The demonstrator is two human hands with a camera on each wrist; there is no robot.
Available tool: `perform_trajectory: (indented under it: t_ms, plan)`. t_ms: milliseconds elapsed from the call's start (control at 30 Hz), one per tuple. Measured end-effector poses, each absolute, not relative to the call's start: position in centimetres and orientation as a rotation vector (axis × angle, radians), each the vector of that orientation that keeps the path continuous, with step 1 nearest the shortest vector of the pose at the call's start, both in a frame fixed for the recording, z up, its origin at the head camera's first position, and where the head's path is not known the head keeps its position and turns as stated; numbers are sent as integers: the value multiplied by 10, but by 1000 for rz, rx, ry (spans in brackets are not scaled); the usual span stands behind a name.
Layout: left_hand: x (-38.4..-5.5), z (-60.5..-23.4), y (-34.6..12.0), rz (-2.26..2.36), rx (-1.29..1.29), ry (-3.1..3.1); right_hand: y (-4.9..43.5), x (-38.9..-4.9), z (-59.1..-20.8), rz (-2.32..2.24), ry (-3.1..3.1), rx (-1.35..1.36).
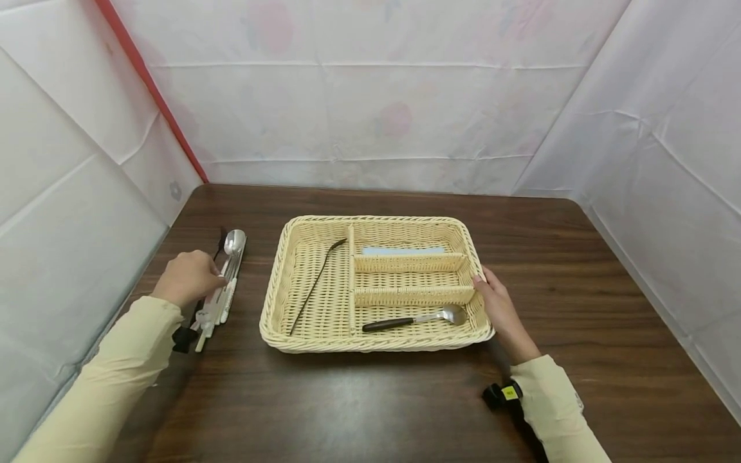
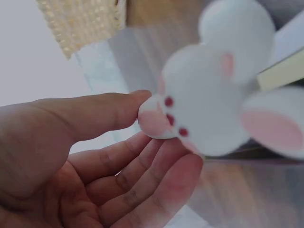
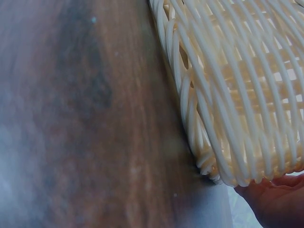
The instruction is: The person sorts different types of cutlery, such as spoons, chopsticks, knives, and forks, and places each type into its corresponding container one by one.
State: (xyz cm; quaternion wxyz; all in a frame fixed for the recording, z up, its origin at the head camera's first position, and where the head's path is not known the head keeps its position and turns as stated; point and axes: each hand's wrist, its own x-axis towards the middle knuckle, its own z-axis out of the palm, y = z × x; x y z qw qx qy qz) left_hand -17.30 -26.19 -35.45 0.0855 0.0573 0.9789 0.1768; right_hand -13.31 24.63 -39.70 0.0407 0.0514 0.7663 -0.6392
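My left hand (image 1: 188, 278) is over a bundle of cutlery on the table's left side. In the left wrist view, its thumb and fingertips pinch the lower end of a white rabbit-shaped piece (image 2: 204, 99) with pink ears and red dots. Beside it lie a metal spoon (image 1: 234, 242), pale chopstick-like sticks (image 1: 229, 301) and dark-handled cutlery, partly hidden by the hand. At mid-table stands a cream woven basket (image 1: 376, 347) with compartments. My right hand (image 1: 502, 314) grips its right side; in the right wrist view the basket wall hides most of that hand.
A slim dark utensil (image 1: 315, 286) lies slanted in the basket's left compartment. A dark-handled spoon (image 1: 413, 319) lies in the front right compartment, a pale blue strip (image 1: 402, 251) in the back one. Cloth walls (image 1: 370, 128) border the brown table (image 1: 347, 405).
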Motion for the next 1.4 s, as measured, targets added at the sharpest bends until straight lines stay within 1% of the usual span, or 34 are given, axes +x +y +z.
perform_trajectory:
  t_ms: [267,633,1000,1400]
  plan:
    - [-172,-336,-256,542,228,2995,246,-133,-397,-1972,2335,161]
    - [-167,-312,-224,469,392,3076,246,-133,-396,-1982,2327,151]
    - [-161,-302,-193,460,550,3094,246,-133,-396,-1991,2306,155]
    - [-159,-294,-156,407,639,3048,245,-133,-396,-2004,2286,152]
